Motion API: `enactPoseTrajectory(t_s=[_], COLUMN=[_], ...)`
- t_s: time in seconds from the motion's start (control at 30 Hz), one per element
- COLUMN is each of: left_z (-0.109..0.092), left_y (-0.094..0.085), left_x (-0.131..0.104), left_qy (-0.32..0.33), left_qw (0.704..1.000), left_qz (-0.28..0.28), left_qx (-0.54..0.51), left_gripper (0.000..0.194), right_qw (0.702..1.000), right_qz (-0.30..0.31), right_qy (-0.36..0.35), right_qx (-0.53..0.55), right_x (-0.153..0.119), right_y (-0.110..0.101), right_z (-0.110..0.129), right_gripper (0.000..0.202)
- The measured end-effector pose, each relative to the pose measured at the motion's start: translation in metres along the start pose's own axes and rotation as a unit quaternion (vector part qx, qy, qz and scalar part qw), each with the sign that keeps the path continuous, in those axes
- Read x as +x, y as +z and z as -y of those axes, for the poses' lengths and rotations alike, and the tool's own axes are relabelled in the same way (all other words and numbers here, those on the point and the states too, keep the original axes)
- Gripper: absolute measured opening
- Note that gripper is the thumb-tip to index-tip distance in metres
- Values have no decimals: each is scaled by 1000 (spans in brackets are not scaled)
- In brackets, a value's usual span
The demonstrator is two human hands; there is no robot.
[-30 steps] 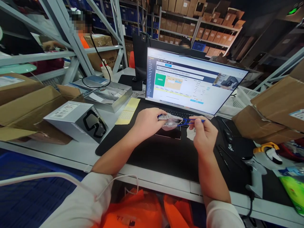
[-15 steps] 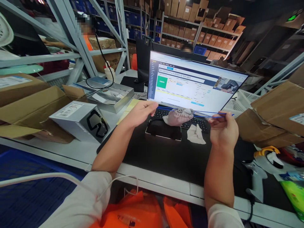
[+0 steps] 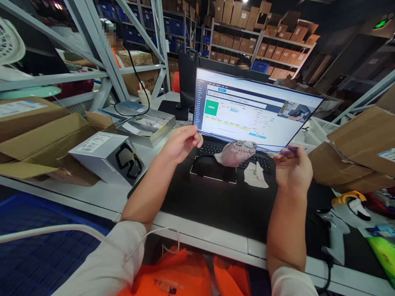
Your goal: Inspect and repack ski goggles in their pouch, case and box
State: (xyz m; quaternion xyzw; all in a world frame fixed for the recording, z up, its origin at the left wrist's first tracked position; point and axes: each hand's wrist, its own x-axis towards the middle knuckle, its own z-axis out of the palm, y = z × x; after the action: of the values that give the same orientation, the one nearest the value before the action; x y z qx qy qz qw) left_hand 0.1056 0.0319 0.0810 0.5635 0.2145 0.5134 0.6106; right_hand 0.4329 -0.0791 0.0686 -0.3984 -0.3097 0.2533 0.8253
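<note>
A grey cloth drawstring pouch (image 3: 236, 154), gathered at its mouth and bulging, hangs between my hands above the keyboard. Thin blue cords stretch from it to both sides. My left hand (image 3: 184, 142) pinches the cord on the left between thumb and forefinger. On the right, my right hand (image 3: 293, 169) is closed on the other cord end, palm partly turned up. Below the pouch lies a black open box (image 3: 212, 170) with a pale edge. A crumpled whitish cloth or paper piece (image 3: 256, 174) rests to its right. What fills the pouch is hidden.
Behind stands a lit monitor (image 3: 247, 111) over a black keyboard (image 3: 262, 161). At left are a grey goggles box (image 3: 106, 158), an open carton (image 3: 52, 144) and a silver box lid or tray (image 3: 151, 127). A handheld scanner (image 3: 335, 236) and cartons (image 3: 354, 156) occupy the right.
My left hand has moved slightly left and up, its fingers curling more. The pouch has shifted a little right. My right hand stays on its cord.
</note>
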Motion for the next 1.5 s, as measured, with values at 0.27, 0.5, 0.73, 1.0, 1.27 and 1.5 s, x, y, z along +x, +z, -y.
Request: enactPoseTrajectory(t_s=[0.27, 0.5, 0.73, 1.0, 1.27, 1.5], left_z=[-14, -26, -27, -9, -1, 58], left_y=[-4, 6, 20, 45, 9, -10], left_x=[-5, -30, -54, -56, -32, -6], left_qy=[11, 89, 187, 143, 161, 15], left_qw=[995, 969, 942, 975, 956, 796], left_qz=[-93, -93, 94, 67, 206, 180], left_qx=[-34, -210, -262, -155, 131, 578], left_gripper=[70, 65, 74, 66, 84, 58], right_qw=[993, 992, 884, 776, 831, 884], right_qz=[-87, 10, 145, 500, 398, 165], right_qy=[-71, -81, -215, -133, -24, -127], right_qx=[-27, -100, -389, -360, -387, -418], right_x=[17, 0, -74, -147, -106, -22], right_y=[-1, 2, 35, 78, 57, -3], right_z=[-17, -10, -4, -35, 1, 12], right_gripper=[30, 34, 25, 69, 31, 52])
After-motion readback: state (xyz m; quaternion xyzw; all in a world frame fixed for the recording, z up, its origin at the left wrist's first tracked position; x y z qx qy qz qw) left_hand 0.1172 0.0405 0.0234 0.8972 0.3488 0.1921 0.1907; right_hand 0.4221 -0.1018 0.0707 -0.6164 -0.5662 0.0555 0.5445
